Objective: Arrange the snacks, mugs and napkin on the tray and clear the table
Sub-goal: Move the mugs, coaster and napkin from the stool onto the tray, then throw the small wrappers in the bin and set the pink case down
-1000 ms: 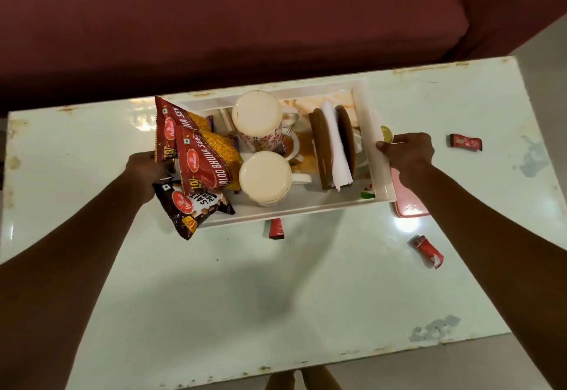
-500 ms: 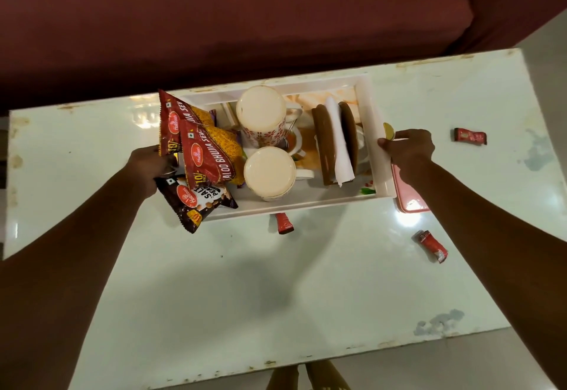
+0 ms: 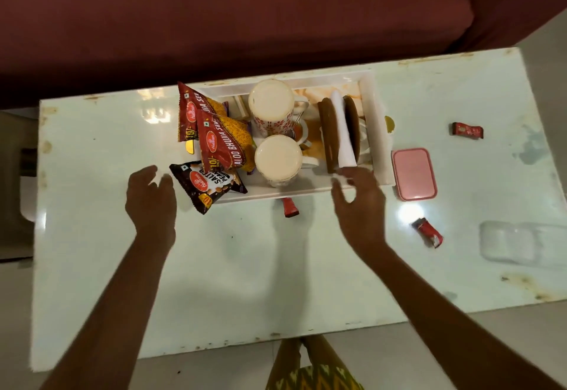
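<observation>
The left hand (image 3: 150, 196) is hovering over the worktop (image 3: 245, 267), just beside the dark peanut packet (image 3: 207, 184). Its fingers are pointing away from the person, the grip is loose and apart, and it is holding nothing. The right hand (image 3: 359, 205) is reaching toward the near right corner of the tray (image 3: 372, 131). Its fingers are spreading wide, the grip is also apart and empty, and the fingertips are lying close to the near end of the napkin (image 3: 345, 134). I cannot tell if they are touching the tray.

The white tray is sitting at the far side of the worktop, in front of the maroon sofa (image 3: 245, 21). Inside it, two mugs (image 3: 271, 104) are standing upright, one behind the other. The white napkin is standing between two brown discs (image 3: 326, 138). Two red snack packets (image 3: 221, 144) are leaning at the left end of the tray, and the peanut packet is hanging over its near left corner.

A pink box (image 3: 414, 173) is lying just beside the right wall of the tray. Small red wrappers (image 3: 427, 231) are lying on the worktop, one partly under the near edge of the tray.
</observation>
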